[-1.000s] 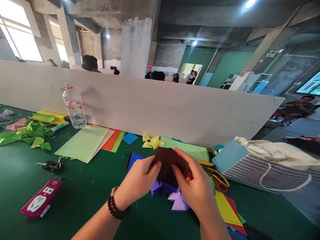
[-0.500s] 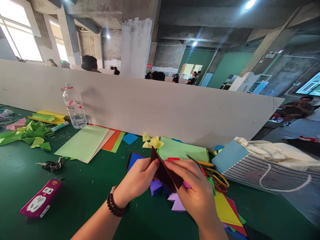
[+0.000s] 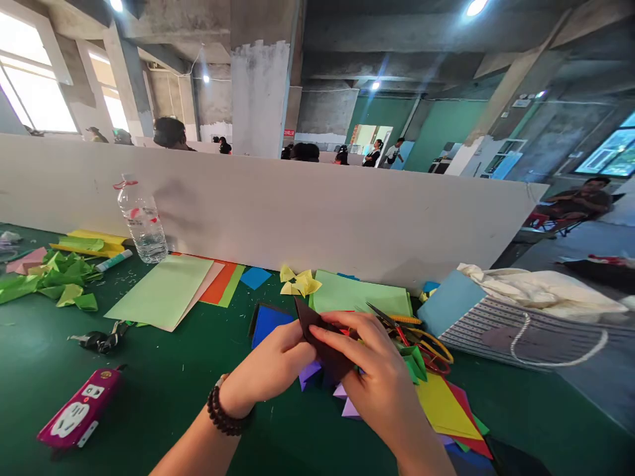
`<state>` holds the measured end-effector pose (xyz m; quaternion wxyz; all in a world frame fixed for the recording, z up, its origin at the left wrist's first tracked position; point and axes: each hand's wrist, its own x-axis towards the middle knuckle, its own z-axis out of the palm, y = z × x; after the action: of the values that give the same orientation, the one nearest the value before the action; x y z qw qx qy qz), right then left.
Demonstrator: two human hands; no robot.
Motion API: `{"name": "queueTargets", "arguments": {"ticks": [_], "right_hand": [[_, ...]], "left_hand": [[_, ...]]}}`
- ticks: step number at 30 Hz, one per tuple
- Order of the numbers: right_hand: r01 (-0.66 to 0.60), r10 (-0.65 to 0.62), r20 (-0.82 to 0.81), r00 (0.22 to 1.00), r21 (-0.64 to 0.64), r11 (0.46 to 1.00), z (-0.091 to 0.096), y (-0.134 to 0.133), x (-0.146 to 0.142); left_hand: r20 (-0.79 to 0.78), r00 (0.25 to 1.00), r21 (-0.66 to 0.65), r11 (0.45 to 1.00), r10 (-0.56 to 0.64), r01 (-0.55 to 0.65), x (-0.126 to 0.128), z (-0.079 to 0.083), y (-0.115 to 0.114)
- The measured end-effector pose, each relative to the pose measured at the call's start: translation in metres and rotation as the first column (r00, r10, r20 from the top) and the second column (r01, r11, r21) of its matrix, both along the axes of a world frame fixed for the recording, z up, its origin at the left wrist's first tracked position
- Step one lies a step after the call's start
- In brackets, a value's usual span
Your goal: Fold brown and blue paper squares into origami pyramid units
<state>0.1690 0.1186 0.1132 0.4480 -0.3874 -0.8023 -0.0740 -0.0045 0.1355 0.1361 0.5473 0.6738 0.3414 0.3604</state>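
Observation:
Both my hands pinch a folded piece of dark brown paper (image 3: 317,334) above the green table (image 3: 163,390). My left hand (image 3: 275,367), with a bead bracelet at the wrist, grips its left side with closed fingers. My right hand (image 3: 372,377) holds its right side, thumb and forefinger pressed along the fold. Under my hands lie purple folded paper shapes (image 3: 308,375) and a dark blue sheet (image 3: 268,322). Scissors with yellow and red handles (image 3: 421,340) lie just right of my right hand.
A white partition board (image 3: 297,211) runs along the table's far edge. A water bottle (image 3: 141,221), coloured paper sheets (image 3: 163,291), green folded scraps (image 3: 54,284), keys (image 3: 99,340), a pink power strip (image 3: 79,413), yellow paper bows (image 3: 297,282) and a striped bag (image 3: 516,324) lie around. People sit beyond the board.
The brown paper went from lying open and flat in my hands to folded into a narrow shape. The camera has shifted slightly to the right.

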Motion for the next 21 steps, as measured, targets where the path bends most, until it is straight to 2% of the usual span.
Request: {"name": "queueTargets", "arguments": {"ticks": [3, 8, 13, 17, 21], "right_hand": [[-0.019, 0.018, -0.035, 0.999, -0.004, 1.0, 0.003, -0.001, -0.004], [-0.04, 0.033, -0.196, 0.98, -0.037, 0.999, 0.009, -0.003, -0.011], [0.005, -0.015, -0.309, 0.951, -0.033, 0.999, 0.014, -0.003, -0.007], [-0.015, 0.021, -0.261, 0.965, 0.026, 1.0, 0.014, -0.001, -0.001], [-0.005, 0.024, -0.269, 0.963, 0.072, 0.997, 0.013, 0.001, 0.001]], "left_hand": [[0.022, 0.994, -0.039, 0.994, 0.105, -0.104, -0.002, -0.007, 0.002], [0.069, 0.945, -0.059, 0.947, 0.319, -0.315, -0.01, -0.018, 0.007], [0.173, 0.925, -0.021, 0.941, 0.337, -0.339, -0.011, -0.008, 0.005], [0.178, 0.931, 0.074, 0.939, 0.319, -0.336, -0.005, 0.0, 0.001], [0.232, 0.911, 0.143, 0.915, 0.34, -0.378, 0.001, -0.001, 0.0]]}}
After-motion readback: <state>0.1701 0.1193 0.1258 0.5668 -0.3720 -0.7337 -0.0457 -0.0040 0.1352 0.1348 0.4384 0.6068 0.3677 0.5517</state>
